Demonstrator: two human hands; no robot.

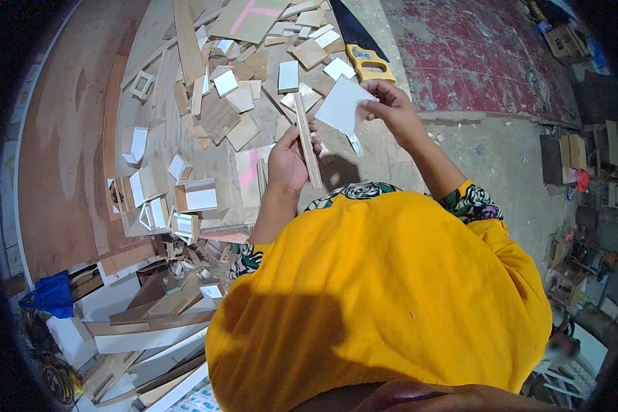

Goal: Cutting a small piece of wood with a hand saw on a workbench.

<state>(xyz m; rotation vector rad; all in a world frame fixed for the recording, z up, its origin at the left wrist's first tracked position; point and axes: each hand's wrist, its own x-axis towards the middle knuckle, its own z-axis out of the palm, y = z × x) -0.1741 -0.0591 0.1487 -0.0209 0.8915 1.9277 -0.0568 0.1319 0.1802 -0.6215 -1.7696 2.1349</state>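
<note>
In my left hand (287, 161) a narrow wooden strip (308, 141) stands nearly upright, seen edge-on, with the fingers wrapped round it. My right hand (393, 111) pinches a thin white square panel (342, 103) at its right corner, thumb on top. The panel hangs just right of the strip, apart from it. Below the panel's lower corner a small pale piece (356, 144) shows; whether it touches the panel I cannot tell. Beyond my right hand lies a handsaw with a yellow handle (372, 67) and a dark blade.
Wood offcuts (220, 118) and white-faced blocks (288, 77) cover the worktable (154, 130). Small open wooden boxes (198, 196) sit at its near left. Scrap boards (144, 316) are heaped on the floor at lower left. A red-painted surface (474, 62) extends at far right.
</note>
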